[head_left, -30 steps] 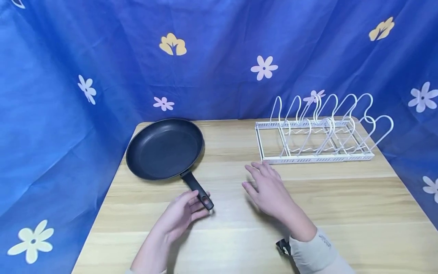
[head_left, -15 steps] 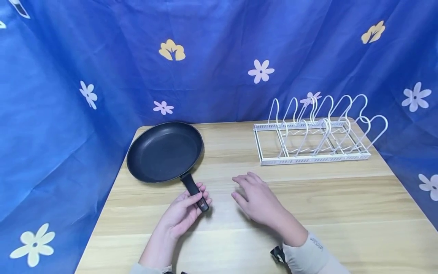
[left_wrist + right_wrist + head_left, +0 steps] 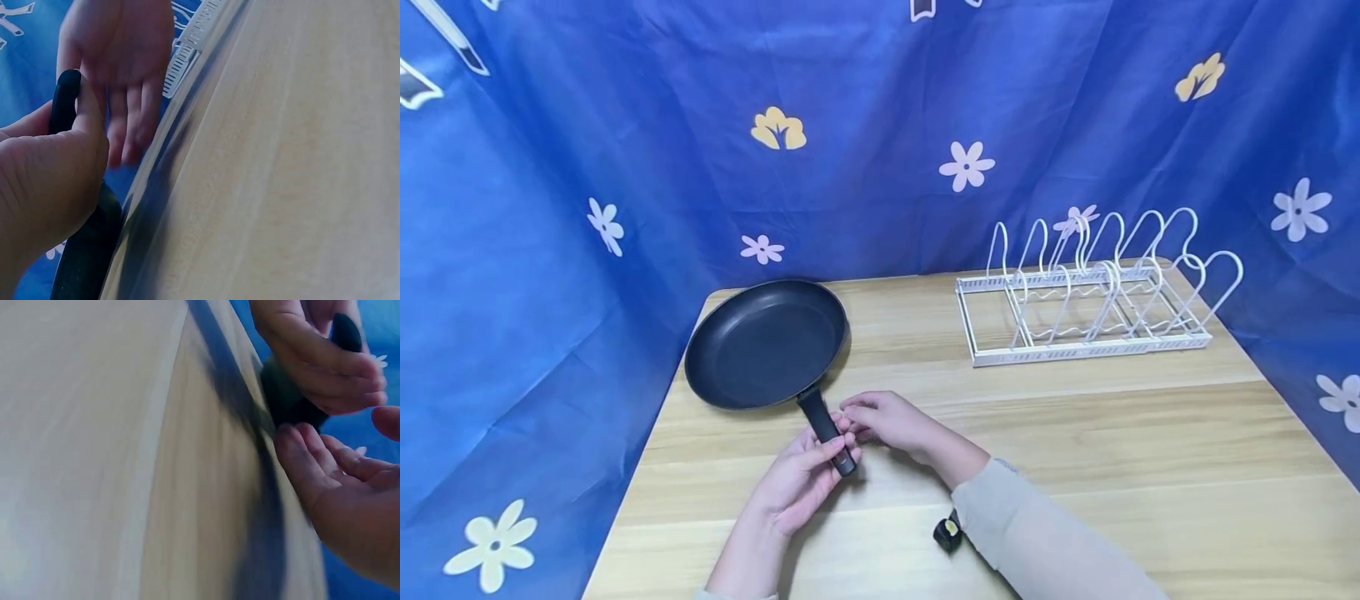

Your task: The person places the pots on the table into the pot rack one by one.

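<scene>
A black frying pan (image 3: 766, 343) lies at the left of the wooden table, its handle pointing toward me. My left hand (image 3: 796, 487) grips that handle near its end, thumb on top and fingers curled around underneath. Close to the handle's right side is my right hand (image 3: 891, 423), with its fingertips beside the left fingers in the head view. In the right wrist view the right hand (image 3: 350, 500) has loosely extended fingers and an apart thumb, holding nothing. The handle end (image 3: 64, 103) pokes up between left thumb and fingers in the left wrist view.
A white wire rack (image 3: 1082, 353) with upright loops stands at the back right of the table (image 3: 1075, 442). Blue flowered cloth (image 3: 865, 167) hangs behind and along the sides. A small black device (image 3: 948, 535) sits by the right sleeve.
My right hand has moved left, from near the rack to beside the pan handle. My left hand has tightened its grip around the handle. The head view has tilted slightly upward.
</scene>
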A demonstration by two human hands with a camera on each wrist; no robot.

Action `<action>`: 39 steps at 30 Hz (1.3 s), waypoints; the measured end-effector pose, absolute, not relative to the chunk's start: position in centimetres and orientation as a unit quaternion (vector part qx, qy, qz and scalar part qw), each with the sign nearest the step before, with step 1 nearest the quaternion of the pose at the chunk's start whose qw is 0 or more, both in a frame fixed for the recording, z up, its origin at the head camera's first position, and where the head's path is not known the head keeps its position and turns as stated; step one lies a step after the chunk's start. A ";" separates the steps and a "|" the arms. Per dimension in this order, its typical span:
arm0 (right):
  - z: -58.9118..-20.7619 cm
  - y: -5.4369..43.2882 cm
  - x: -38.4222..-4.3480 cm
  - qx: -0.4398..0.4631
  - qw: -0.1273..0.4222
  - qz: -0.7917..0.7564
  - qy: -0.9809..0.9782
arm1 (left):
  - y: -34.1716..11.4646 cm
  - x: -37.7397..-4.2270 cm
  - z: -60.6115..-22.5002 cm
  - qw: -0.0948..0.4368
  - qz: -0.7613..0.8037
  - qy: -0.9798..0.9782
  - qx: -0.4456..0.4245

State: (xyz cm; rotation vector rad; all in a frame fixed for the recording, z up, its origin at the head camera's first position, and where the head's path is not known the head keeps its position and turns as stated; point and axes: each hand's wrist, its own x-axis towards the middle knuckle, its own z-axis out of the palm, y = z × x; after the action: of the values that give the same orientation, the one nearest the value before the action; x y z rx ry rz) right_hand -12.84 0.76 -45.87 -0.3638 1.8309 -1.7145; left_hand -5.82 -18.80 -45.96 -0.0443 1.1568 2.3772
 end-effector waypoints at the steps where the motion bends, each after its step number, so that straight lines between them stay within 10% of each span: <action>1: -46.2 0.2 -13.2 -0.122 0.321 -0.666 0.663 | -18.8 -5.7 -46.0 0.247 0.871 0.424 -0.015; 11: -47.8 -3.0 -15.2 -0.079 0.432 -0.727 0.529 | -18.6 -5.2 -46.6 0.232 0.863 0.448 -0.019; 39: -47.9 -4.1 -15.3 -0.045 0.447 -0.761 0.469 | -16.5 -3.4 -45.6 0.137 0.788 0.585 -0.134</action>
State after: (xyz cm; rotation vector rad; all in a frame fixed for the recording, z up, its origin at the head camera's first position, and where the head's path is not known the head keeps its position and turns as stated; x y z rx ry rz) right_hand -15.32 -4.09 -47.88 -0.1122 1.1607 -1.8840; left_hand -3.44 -16.51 -45.63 -0.3867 1.6938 2.2798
